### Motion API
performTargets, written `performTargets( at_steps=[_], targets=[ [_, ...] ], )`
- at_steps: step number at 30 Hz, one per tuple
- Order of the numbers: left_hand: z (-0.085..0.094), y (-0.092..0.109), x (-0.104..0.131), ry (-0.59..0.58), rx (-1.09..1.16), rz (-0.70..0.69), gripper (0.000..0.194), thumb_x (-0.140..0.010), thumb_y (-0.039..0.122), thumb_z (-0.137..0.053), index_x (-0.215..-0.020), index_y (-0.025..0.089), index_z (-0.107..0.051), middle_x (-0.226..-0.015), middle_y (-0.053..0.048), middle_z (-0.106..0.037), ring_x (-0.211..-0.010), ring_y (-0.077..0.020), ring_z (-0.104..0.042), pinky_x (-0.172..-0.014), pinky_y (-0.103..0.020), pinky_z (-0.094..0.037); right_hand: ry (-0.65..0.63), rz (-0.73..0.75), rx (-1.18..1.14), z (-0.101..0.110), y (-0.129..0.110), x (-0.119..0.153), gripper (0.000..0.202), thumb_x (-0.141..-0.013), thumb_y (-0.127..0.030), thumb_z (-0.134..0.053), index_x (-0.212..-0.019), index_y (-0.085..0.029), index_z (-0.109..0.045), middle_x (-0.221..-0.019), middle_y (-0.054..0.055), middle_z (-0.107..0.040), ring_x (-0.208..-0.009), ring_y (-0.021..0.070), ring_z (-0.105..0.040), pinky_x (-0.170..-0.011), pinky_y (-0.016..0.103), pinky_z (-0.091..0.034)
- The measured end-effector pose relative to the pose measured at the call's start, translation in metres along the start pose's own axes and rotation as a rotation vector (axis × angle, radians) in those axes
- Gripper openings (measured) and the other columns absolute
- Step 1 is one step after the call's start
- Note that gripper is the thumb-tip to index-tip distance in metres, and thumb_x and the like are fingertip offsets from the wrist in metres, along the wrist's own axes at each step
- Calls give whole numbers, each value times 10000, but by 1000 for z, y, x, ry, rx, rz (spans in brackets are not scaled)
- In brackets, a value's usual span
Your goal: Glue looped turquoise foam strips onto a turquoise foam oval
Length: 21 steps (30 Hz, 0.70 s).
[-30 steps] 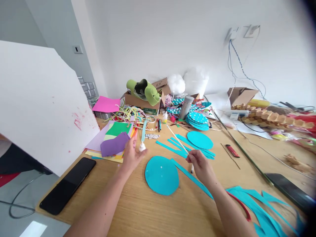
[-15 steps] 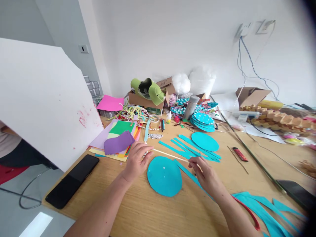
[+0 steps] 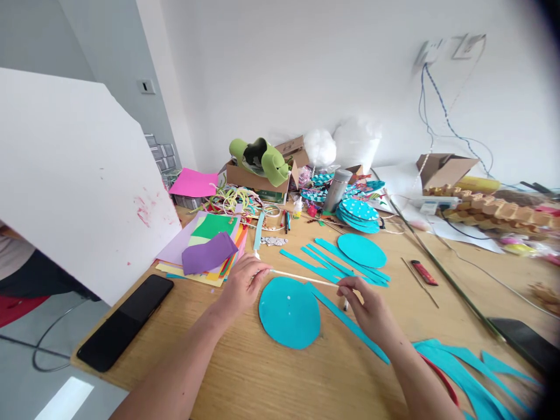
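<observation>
A thin white strip [image 3: 305,277] stretches almost level between my two hands, pulled straight above the table. My left hand [image 3: 245,280] is closed, pinching its left end between thumb and fingers. My right hand [image 3: 362,300] pinches the other end; a small whitish piece [image 3: 346,304] shows just below those fingers, too small to make out. Below the strip lies a turquoise disc [image 3: 289,313] with small white spots near its middle. A long turquoise strip [image 3: 350,324] runs from the disc's upper right edge and passes below my right hand.
Another turquoise disc [image 3: 362,251] and several turquoise strips [image 3: 312,265] lie farther back. To the left are coloured sheets [image 3: 210,254] and a black phone [image 3: 126,321]. A red cutter [image 3: 424,272] and a long green stick [image 3: 437,262] lie right. A silver flask [image 3: 338,189] stands behind.
My right hand has shifted slightly right, and the white strip lies a bit more level. More of the long turquoise strip shows below my right hand. The view has moved slightly.
</observation>
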<state>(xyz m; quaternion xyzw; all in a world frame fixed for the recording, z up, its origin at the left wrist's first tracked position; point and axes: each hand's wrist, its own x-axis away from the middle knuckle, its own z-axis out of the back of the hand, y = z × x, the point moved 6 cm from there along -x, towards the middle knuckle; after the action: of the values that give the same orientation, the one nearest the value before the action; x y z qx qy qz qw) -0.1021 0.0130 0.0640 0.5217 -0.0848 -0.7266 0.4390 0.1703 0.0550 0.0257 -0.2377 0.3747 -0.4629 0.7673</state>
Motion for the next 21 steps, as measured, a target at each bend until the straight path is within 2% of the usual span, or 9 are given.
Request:
performTargets(
  at_steps=[4,11,15,21],
  targets=[
    [0,0,1,-7,-24,11,184,-928,243,-477,-815,207,-618,-755,-59,-644,-760,-194,-565,-712,-335,-444,9,-122,-199,1,8,0,262,-869,-480,-545,-884,-224,-602,-803,59,-658,-740,193,-609,-579,287,-494],
    [-5,4,1,-26,-19,41,197,-912,258,-493,-730,204,-542,-684,-25,-564,-679,-168,-520,-651,-292,-403,62,-314,-801,-8,15,1,224,-791,-425,-687,-793,-216,-605,-658,4,-606,-591,137,-553,-518,257,-433],
    [-8,1,3,-66,53,110,184,-898,249,-499,-724,198,-531,-699,-23,-559,-673,-160,-515,-628,-275,-392,73,-369,-863,-10,17,1,213,-730,-367,-759,-806,-211,-637,-680,-5,-589,-635,138,-572,-519,244,-422],
    [-13,-7,8,-151,216,246,168,-900,285,-503,-767,187,-532,-713,-15,-543,-681,-148,-513,-630,-257,-409,105,-360,-850,-4,16,1,233,-666,-352,-808,-782,-208,-666,-726,-3,-603,-674,135,-591,-565,241,-459]
  ],
)
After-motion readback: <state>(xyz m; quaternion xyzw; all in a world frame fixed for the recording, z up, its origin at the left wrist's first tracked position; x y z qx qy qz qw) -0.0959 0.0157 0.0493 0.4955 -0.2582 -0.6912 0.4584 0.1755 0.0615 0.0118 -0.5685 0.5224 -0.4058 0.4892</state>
